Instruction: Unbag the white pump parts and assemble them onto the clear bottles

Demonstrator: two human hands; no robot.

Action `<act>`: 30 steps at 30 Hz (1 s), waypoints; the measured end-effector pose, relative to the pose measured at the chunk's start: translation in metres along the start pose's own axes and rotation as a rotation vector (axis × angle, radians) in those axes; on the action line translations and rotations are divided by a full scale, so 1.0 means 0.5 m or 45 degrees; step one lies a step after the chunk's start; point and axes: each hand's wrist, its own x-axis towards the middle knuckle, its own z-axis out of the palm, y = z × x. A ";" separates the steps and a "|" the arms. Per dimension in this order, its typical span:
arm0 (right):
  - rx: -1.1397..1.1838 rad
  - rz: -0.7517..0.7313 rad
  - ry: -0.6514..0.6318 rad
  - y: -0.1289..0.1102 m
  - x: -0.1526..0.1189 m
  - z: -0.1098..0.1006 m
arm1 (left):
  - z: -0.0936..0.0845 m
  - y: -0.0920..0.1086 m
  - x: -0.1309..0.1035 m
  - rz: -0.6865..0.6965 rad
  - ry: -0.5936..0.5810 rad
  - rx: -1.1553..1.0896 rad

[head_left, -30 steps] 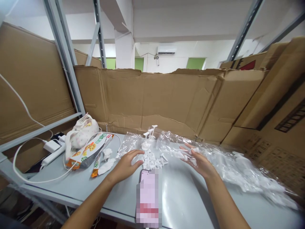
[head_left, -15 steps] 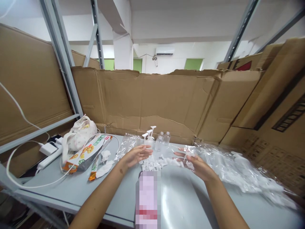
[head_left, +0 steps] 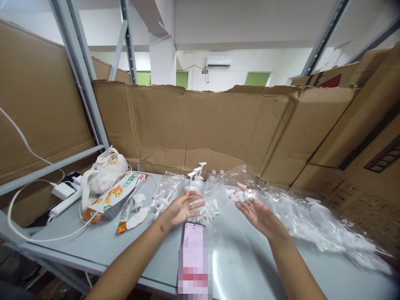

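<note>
My left hand (head_left: 185, 209) is held above the table with its fingers spread and nothing in them. Just behind and beside it lie small white plastic parts (head_left: 211, 213) in a loose pile. My right hand (head_left: 261, 216) is palm up, fingers stretched out under a clear plastic bag (head_left: 231, 180). Several white plastic pieces (head_left: 240, 195) rest over those fingers, seemingly inside the bag. White pump dispensers (head_left: 196, 171) stand behind my left hand. The clear bottles (head_left: 221, 175) beside them are partly covered by the bag. A phone (head_left: 193, 250) lies in front of the pile, its screen blurred.
At the left are a cloth bag (head_left: 104, 171), a snack package (head_left: 117, 193), crumpled tissue (head_left: 137, 220) and a power strip (head_left: 65, 202) with a white cable. Bagged clear bottles (head_left: 315, 221) fill the right side. A cardboard wall (head_left: 203, 125) bounds the back.
The clear bag has risen and spread in front of the bottles. My right hand has turned palm up with white pieces over its fingers. My left hand's fingers have spread and its palm turned upward.
</note>
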 end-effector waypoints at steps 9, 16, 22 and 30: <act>0.058 0.085 0.084 0.050 0.019 0.074 | 0.007 -0.008 -0.007 -0.044 -0.032 -0.090; 0.071 0.087 0.151 0.026 0.022 0.090 | 0.011 -0.014 -0.004 -0.104 -0.011 -0.028; 0.045 0.087 0.162 0.024 0.034 0.093 | 0.010 -0.017 -0.003 -0.161 0.090 -0.045; 0.022 0.065 0.216 0.021 0.038 0.088 | 0.005 -0.007 -0.002 -0.200 0.158 -0.032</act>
